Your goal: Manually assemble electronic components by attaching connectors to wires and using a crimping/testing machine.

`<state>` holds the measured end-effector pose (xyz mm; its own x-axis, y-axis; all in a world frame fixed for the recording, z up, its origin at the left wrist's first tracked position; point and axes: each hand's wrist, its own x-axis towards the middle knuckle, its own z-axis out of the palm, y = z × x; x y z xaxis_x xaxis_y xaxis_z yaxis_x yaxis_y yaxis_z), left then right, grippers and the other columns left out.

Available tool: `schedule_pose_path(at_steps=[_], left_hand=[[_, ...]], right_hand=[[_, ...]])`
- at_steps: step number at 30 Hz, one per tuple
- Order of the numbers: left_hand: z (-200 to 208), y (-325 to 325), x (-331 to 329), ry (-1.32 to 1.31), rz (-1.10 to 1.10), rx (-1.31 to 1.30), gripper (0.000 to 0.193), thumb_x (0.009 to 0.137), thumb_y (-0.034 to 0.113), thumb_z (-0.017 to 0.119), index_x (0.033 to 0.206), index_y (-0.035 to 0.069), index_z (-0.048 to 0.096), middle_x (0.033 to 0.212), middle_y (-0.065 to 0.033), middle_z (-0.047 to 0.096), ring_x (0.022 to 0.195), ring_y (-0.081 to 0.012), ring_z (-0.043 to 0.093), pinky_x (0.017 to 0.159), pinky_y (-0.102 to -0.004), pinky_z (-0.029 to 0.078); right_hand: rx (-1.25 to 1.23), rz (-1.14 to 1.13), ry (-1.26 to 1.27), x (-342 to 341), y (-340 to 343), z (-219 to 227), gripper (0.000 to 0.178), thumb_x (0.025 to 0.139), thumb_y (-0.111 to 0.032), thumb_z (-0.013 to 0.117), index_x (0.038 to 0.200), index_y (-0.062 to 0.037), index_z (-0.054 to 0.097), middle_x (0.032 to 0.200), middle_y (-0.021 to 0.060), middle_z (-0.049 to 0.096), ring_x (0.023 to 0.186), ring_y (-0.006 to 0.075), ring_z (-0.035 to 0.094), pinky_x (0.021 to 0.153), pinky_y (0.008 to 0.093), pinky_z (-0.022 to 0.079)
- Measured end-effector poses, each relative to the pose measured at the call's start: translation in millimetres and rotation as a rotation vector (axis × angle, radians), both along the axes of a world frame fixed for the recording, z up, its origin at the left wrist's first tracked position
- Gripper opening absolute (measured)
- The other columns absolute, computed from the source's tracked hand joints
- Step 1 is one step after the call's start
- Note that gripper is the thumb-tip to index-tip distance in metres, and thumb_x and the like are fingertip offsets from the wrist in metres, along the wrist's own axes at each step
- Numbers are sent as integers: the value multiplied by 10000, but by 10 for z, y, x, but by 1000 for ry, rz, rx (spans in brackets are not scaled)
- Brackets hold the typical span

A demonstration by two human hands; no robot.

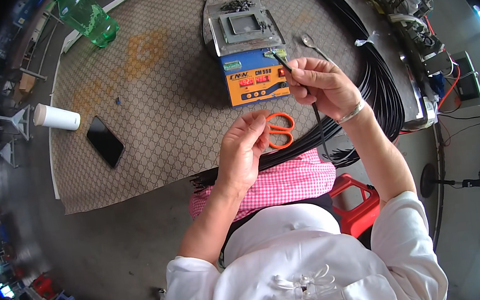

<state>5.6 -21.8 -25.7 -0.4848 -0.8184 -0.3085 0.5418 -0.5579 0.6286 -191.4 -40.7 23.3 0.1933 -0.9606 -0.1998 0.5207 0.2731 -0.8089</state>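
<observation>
In my right hand (325, 85) a black cable (317, 118) is pinched between thumb and fingers. Its short end points up and left; the rest hangs toward my lap. My left hand (244, 149) is closed, thumb against fingertips; what it pinches, if anything, does not show. Orange-handled scissors (290, 129) show just right of those fingers, their blades hidden; I cannot tell whether the hand touches them. Beyond both hands stands a blue and orange solder pot (256, 83) with a lit red display. A square metal tray (220, 32) with dark scraps tops it.
A thick bundle of black cables (384, 86) curves round the table's right side and front edge. A spoon (316, 46) lies right of the pot. At left are a phone (105, 141), a white cup (57, 117) and a green bottle (89, 19). A red stool (356, 205) stands below.
</observation>
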Motion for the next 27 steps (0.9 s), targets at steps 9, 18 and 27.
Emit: schedule_pose_path(at_steps=[9, 18, 27], left_hand=[[-129, -12, -8, -10, -10, 19, 165, 850, 104, 539, 977, -1, 550, 724, -7, 531, 613, -64, 478, 569, -170, 389], [-465, 12, 108, -65, 0, 80, 145, 866, 99, 512, 968, 6, 554, 704, 6, 512, 604, -56, 453, 560, -173, 352], [-659, -1, 149, -76, -18, 153, 144, 872, 118, 511, 958, 15, 562, 693, 16, 493, 605, -52, 429, 562, -173, 343]], right_hand=[[-315, -240, 591, -90, -235, 15, 109, 761, -53, 647, 853, 2, 627, 711, 8, 600, 563, 68, 519, 502, 185, 415], [-1059, -404, 1571, -213, -1053, -89, 84, 657, -8, 642, 733, -39, 622, 697, 58, 557, 622, 225, 571, 554, 301, 458], [-1077, -201, 1837, -275, -1496, -287, 10, 707, -44, 562, 700, -51, 563, 719, 63, 512, 726, 258, 545, 631, 349, 450]])
